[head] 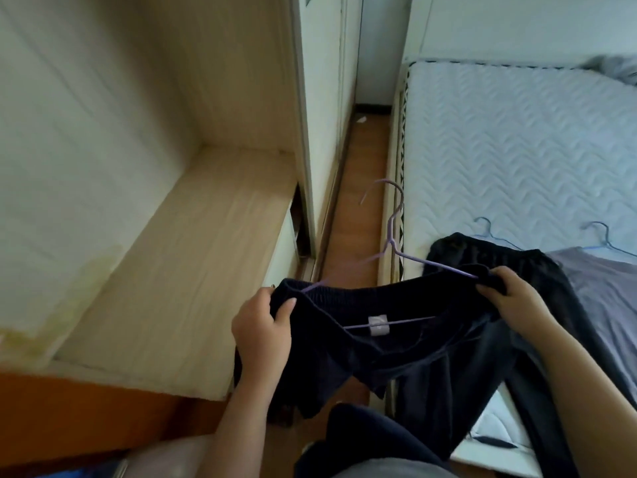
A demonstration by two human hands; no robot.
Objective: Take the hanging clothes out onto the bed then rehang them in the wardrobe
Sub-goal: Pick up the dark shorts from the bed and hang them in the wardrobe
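Note:
I hold a dark navy pair of trousers (396, 343) by its waistband, stretched between both hands over the gap between wardrobe and bed. My left hand (263, 322) grips the left end of the waistband and my right hand (510, 298) grips the right end. A lilac hanger (393, 236) sits inside the waistband, its hook pointing up and away. The open wardrobe compartment (172, 253) lies to the left with a bare pale floor. On the bed (517, 150) to the right lie another dark garment (458, 250) and a grey-purple garment (606, 288).
Two blue hanger hooks (486, 225) (601, 232) poke out on the mattress above the laid-out clothes. A narrow strip of wooden floor (362, 174) runs between wardrobe and bed. A grey bundle (617, 69) lies at the bed's far right corner.

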